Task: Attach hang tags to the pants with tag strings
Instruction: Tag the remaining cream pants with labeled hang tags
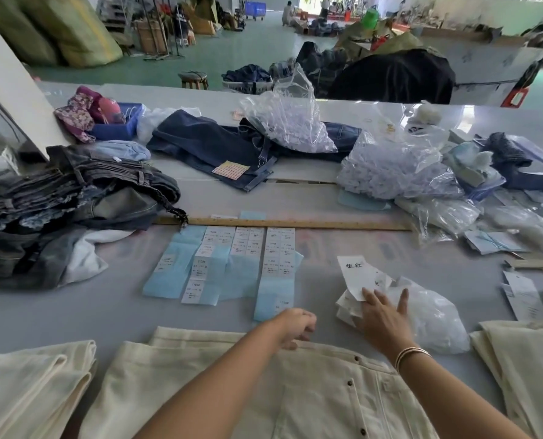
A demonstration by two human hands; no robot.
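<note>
A wide grey table stands in a workshop hall. Cream pants lie at its near edge, waistband up. Beyond the pants, just right, a stack of white tags leans on a clear bag; the right hand rests on the stack, fingers straight and spread. The left hand hovers over the pants' far edge, fingers curled; whether they pinch anything cannot be told. Blue label strips lie beyond the pants, before a wooden ruler.
</note>
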